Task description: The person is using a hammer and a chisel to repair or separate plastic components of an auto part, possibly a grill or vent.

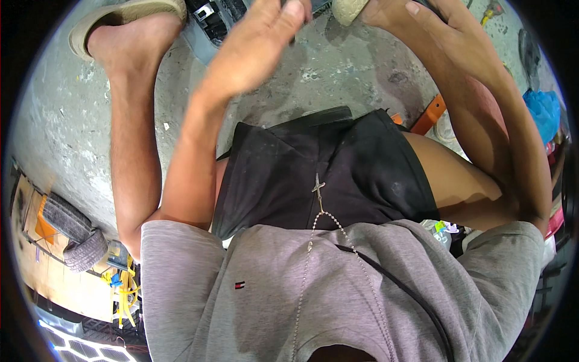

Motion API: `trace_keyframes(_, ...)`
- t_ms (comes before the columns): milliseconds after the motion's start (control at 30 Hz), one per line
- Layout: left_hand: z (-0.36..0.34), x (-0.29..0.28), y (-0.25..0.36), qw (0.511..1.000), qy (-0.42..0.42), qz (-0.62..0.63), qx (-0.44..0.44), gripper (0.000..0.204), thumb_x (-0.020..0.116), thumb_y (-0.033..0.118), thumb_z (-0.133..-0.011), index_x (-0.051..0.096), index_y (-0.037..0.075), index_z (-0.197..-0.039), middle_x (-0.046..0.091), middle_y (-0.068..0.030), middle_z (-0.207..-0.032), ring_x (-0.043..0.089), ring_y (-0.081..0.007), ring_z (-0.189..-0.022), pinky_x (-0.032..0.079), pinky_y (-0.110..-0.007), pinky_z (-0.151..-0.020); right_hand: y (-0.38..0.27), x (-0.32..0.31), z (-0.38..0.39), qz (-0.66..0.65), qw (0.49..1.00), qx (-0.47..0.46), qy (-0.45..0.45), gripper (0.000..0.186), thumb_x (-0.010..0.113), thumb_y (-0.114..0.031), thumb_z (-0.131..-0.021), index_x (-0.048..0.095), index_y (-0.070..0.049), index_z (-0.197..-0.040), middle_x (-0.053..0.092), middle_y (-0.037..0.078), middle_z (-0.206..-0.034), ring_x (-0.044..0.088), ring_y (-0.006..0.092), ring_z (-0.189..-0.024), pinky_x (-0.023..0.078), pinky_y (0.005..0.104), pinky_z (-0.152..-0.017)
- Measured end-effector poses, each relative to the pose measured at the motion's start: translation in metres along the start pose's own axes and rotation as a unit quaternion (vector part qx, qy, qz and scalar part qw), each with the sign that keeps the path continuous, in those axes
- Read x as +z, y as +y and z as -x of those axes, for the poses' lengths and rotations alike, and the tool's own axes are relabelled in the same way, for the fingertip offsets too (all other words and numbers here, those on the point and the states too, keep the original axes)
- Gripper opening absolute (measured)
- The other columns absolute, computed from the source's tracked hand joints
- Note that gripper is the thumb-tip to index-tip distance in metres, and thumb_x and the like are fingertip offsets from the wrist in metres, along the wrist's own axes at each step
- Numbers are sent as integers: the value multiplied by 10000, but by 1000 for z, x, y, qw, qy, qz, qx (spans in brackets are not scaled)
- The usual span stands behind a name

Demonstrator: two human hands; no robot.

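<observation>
At the top edge my left hand (259, 45) is slightly blurred. Its thumb is bent against fingers that the edge partly cuts off, and a bit of something dark shows beneath them. Just left of that hand, a grey and black moulded part (205, 27) lies on the floor, mostly out of view. My right hand (449, 36) is near my right shin at the upper right, its fingers curled around something dark and narrow (435, 8). Most of that dark thing is hidden by the hand and the upper edge.
My feet in beige clogs (84, 30) rest on the stained concrete floor (66, 120). Beside my right leg is an orange metal piece (428, 114). A blue plastic bag (541, 117) lies far right. Tyres (66, 217) and yellow straps (125, 295) are at lower left.
</observation>
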State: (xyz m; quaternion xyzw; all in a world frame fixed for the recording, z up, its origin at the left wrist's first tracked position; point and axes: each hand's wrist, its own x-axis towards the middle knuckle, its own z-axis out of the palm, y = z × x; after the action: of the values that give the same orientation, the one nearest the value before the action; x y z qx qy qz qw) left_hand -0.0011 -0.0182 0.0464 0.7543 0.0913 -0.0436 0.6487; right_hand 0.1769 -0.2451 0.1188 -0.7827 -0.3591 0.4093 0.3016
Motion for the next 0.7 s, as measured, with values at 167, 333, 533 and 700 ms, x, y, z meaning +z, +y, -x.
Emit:
trace_keyframes(167,-30,-27,3,997,9,41,-61,236,557,215,-1071,678,24,-1138,623,24,-845,545,-99,-711,478,-259,-682,11,2,-2,0,1000,12,19,374,517,-72,-987,532,44,-1342,610,132,-1181,549,197,-1141,418,338,-1033)
trace_keyframes(333,-34,-18,-15,984,123,-12,-132,180,602,153,-1034,690,0,-1001,677,-18,-837,615,-83,-704,502,-241,-641,20,4,-4,-3,1000,-9,14,370,517,-81,-990,533,44,-1338,608,132,-1178,549,198,-1136,421,340,-1027)
trace_keyframes(533,-28,-10,-21,982,166,-40,-86,170,603,122,-1021,683,-27,-1009,695,-43,-834,659,-109,-746,544,-264,-682,22,3,-5,1,1000,-13,7,367,515,-89,-993,531,44,-1335,606,135,-1179,550,203,-1135,421,344,-1028)
trace_keyframes(700,-33,-6,-18,987,141,-50,-66,190,610,145,-1020,693,-23,-990,699,-55,-799,671,-128,-748,538,-286,-687,20,-5,-3,7,1000,-22,15,363,514,-87,-993,532,45,-1331,609,134,-1169,551,203,-1121,426,345,-1018)
